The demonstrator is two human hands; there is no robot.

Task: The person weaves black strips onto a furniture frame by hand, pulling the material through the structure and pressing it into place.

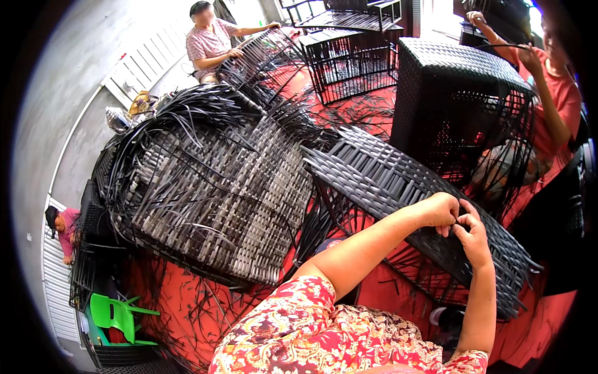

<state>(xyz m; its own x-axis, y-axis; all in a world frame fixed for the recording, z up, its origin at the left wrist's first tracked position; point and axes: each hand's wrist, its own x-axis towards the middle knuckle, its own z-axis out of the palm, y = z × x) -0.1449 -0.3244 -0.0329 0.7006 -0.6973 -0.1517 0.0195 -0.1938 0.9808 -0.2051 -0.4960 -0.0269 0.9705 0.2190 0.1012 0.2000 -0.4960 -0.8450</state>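
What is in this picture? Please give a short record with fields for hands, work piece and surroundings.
left hand: pinches a black strip on the woven panel
right hand: fingers bent, touching the same spot
work piece: black woven panel, long and curved, loose strip ends at its edges
beside it: larger grey woven frame
floor: red
others: three people nearby
corner: green chair

Red floor [548, 330] under woven black wicker frames [398, 181], loose strips [187, 311], a green plastic chair [115, 315].
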